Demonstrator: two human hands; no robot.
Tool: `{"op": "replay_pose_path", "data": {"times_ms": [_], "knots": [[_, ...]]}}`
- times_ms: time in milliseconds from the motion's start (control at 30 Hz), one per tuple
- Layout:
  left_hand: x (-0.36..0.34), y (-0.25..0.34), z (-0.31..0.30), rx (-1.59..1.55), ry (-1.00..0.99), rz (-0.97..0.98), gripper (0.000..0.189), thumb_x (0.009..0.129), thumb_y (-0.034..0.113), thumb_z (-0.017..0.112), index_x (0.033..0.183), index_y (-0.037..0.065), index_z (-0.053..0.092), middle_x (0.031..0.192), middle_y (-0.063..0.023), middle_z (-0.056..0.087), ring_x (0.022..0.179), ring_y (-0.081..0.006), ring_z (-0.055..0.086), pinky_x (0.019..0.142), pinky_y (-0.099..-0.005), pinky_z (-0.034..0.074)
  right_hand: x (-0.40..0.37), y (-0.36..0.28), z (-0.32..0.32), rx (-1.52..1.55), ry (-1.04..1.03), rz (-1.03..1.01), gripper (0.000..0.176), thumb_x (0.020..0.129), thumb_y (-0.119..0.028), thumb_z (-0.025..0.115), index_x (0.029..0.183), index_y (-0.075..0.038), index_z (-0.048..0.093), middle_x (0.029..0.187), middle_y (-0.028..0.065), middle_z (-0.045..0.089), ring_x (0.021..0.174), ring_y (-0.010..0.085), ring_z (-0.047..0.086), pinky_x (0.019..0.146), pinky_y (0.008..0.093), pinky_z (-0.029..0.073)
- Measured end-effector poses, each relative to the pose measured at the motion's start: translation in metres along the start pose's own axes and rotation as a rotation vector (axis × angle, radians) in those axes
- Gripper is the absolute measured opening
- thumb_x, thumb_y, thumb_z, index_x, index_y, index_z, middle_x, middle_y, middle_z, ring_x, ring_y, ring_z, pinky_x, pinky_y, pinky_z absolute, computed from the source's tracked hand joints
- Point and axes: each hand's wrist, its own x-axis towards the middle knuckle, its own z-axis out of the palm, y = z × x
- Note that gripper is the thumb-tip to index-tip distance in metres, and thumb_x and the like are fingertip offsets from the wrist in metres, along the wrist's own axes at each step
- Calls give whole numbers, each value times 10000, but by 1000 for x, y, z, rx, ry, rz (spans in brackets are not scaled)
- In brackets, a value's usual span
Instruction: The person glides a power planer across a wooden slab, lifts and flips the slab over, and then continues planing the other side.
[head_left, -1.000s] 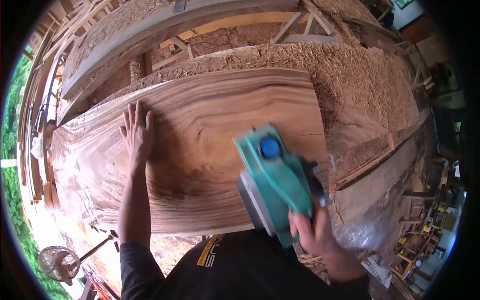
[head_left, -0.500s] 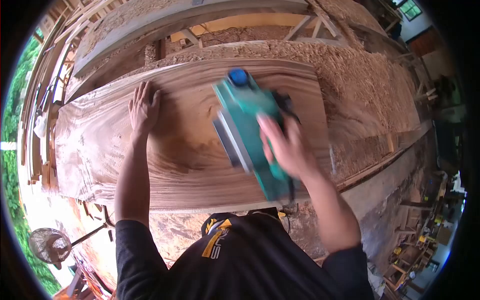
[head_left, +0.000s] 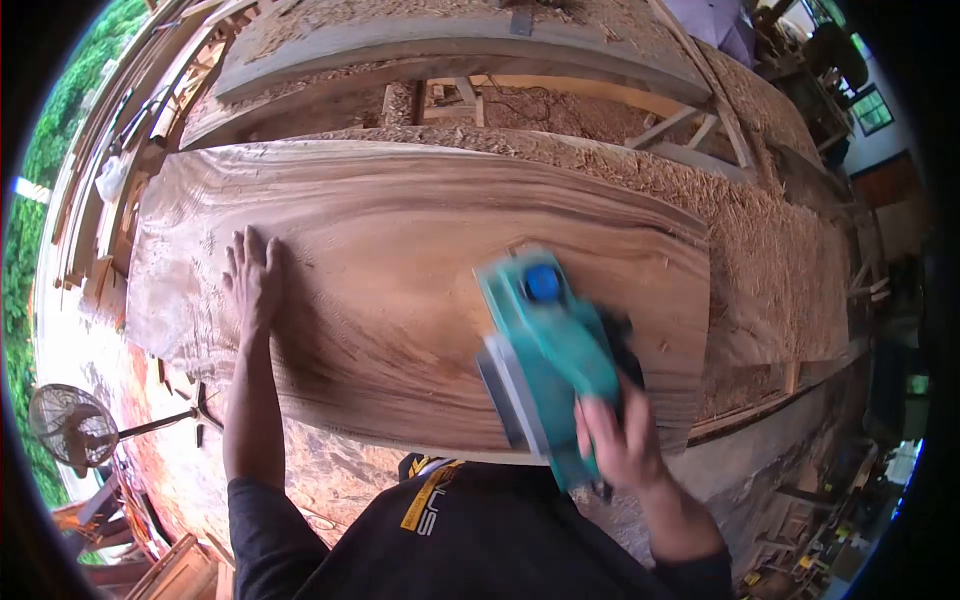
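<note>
A green electric hand planer [head_left: 556, 355] with a blue front knob [head_left: 542, 283] rests over the right part of a wide wooden board [head_left: 390, 240]. My right hand [head_left: 622, 437] is closed around the planer's rear handle, somewhat blurred by motion. Flat on the board's left part lies my left hand [head_left: 254, 280], fingers stretched out and slightly spread. Brown swirling grain shows across the board. The planer's sole and the wood right beneath it are hidden.
Wood shavings [head_left: 770, 270] cover the slab beyond and right of the board. Farther back lies a thick beam [head_left: 460, 45]. A pedestal fan [head_left: 75, 425] stands at the lower left, and stacked timber [head_left: 110, 170] lines the left side. Tools and scraps clutter the lower right.
The planer has come back toward my body, with my right hand still on its handle. My left hand now lies farther from the board's far edge. The camera view has shifted.
</note>
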Motion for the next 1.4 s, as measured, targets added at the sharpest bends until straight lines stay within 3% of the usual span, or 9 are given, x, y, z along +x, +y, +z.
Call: {"op": "replay_pose_path", "data": {"times_ms": [133, 300, 533, 700, 800, 900, 1033, 1167, 1400], "knots": [[-2, 1, -4, -33, 11, 23, 712, 1021, 579, 400, 1588, 154, 329, 1667, -124, 258, 1545, -335, 210, 1215, -581, 168, 170, -32, 43, -80, 109, -149, 577, 972, -560, 587, 821, -5, 630, 647, 79, 642, 461, 180, 617, 476, 345, 485], [-3, 4, -14, -43, 7, 16, 715, 1017, 589, 393, 1586, 158, 336, 1666, -122, 261, 1546, -326, 211, 1225, -555, 173, 253, -73, 68, 10, -7, -176, 515, 989, -545, 573, 1060, -38, 630, 822, 84, 626, 553, 122, 582, 500, 304, 466], [-2, -43, 2, -154, 89, 264, 711, 982, 610, 467, 1543, 177, 404, 1628, -138, 334, 1513, -323, 288, 1208, -566, 216, 78, -31, 66, 91, 112, 2, 338, 1039, -373, 570, 1099, -46, 633, 722, -13, 545, 524, 70, 485, 459, 248, 362], [-18, -166, -45, -99, 14, -9, 788, 971, 646, 461, 1575, 152, 354, 1661, -119, 275, 1546, -323, 205, 1224, -570, 158, -78, 14, 40, -179, 163, 38, 145, 865, -27, 677, 971, -3, 581, 682, 32, 554, 516, 103, 547, 485, 273, 444], [-9, -237, -41, -143, 177, -460, 723, 980, 562, 483, 1561, 145, 377, 1660, -115, 280, 1547, -331, 199, 1217, -586, 173, -113, 46, -1, -190, -141, -5, 219, 907, -78, 695, 1101, 1, 630, 873, 54, 658, 670, 127, 625, 604, 292, 520], [-3, -261, -15, -336, 345, -465, 648, 993, 422, 495, 1542, 95, 385, 1633, -181, 305, 1533, -363, 213, 1220, -561, 194, -104, 71, -6, -193, -224, -32, 223, 869, -26, 729, 1061, -17, 617, 814, 24, 612, 579, 92, 571, 541, 260, 482], [0, -277, 23, -602, 906, -543, 502, 984, 218, 475, 1425, -21, 480, 1512, -295, 414, 1456, -380, 349, 1182, -439, 300, -46, 3, 69, -136, -306, 122, 191, 875, -39, 724, 1032, -28, 616, 783, 9, 596, 574, 95, 571, 525, 253, 468], [-13, -261, -1, -1497, 774, -519, 473, 1009, 157, 420, 1425, -57, 493, 1454, -215, 527, 1375, -269, 459, 1150, -317, 335, 33, -63, 170, -269, -575, 32, 141, 854, -52, 665, 944, 15, 579, 726, 55, 603, 587, 122, 617, 556, 273, 516], [-43, -310, 13, -1757, 430, -556, 553, 1083, 315, 314, 1576, 68, 352, 1615, -87, 387, 1476, -227, 368, 1214, -396, 213, 147, -133, 370, -265, -768, -149, 131, 908, -36, 648, 1025, -8, 597, 699, 8, 599, 546, 84, 567, 500, 268, 461]]}}
